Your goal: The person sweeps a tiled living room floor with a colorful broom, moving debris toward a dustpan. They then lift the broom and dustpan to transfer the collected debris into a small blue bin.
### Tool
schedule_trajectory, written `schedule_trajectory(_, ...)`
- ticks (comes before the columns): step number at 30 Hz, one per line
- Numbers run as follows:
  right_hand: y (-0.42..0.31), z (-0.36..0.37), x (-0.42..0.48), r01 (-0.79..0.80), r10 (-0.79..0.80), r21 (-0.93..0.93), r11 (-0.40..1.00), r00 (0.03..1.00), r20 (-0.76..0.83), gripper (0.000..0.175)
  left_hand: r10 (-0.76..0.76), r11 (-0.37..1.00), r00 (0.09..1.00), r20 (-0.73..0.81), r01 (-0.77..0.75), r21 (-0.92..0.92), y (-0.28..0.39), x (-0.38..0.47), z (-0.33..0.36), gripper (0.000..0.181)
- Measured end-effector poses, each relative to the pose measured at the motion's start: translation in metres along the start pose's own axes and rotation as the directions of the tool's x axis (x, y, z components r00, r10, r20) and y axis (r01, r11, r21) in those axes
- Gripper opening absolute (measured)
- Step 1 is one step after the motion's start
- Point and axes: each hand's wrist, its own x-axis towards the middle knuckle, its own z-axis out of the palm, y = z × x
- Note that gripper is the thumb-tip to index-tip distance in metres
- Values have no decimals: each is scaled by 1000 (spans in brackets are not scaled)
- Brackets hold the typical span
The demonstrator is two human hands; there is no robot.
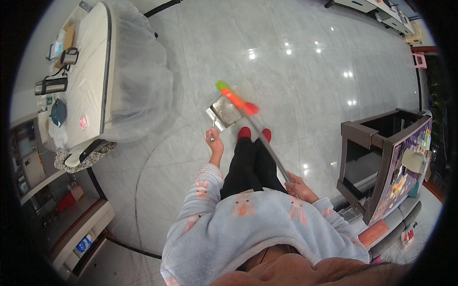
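My left hand [214, 138] is closed on the handle of a metal dustpan [225, 112], whose pan lies at the grey tiled floor in front of my red shoes. In my right hand [298, 186] is the grey pole of a broom [266, 141]. The broom's orange and green head [234, 98] is blurred and lies across the far right edge of the dustpan, partly covering it. Whether the bristles touch the pan or the floor I cannot tell. My red shoes [244, 132] stand just below the broom head.
A table [89, 71] under clear plastic sheeting stands at the left, bearing a steel thermos [52, 85] and a steel jug [69, 56]. To the right is a brown-framed table [361, 132] beside a grey sofa [400, 214]. White drawers [361, 5] and a pink stool [419, 61] are farther off.
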Motion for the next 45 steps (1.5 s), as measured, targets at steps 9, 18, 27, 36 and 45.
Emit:
schedule_trajectory(9, -41, 27, -12, 148, -128, -200, 969, 986, 109, 60, -126, 975, 989, -76, 110, -191, 17, -1, -17, 38)
schedule_trajectory(18, -156, -10, 95, 343, -490, -668, 661, 871, -38, 65, -279, 944, 904, -324, 195, -267, 15, -8, -43, 36)
schedule_trajectory(27, -113, 13, 208, 342, -579, -897, 281, 805, 126, 61, -339, 914, 826, -451, 174, -367, 0, 2, -55, 26)
schedule_trajectory(36, -82, 51, 33, 93, 93, -424, 901, 912, 399, 61, -372, 903, 866, -335, 254, -347, -18, 16, -80, 36)
schedule_trajectory(45, -68, 42, -6, 300, -166, -517, 802, 943, 290, 62, -569, 822, 822, -41, 566, -53, -17, 14, -112, 38)
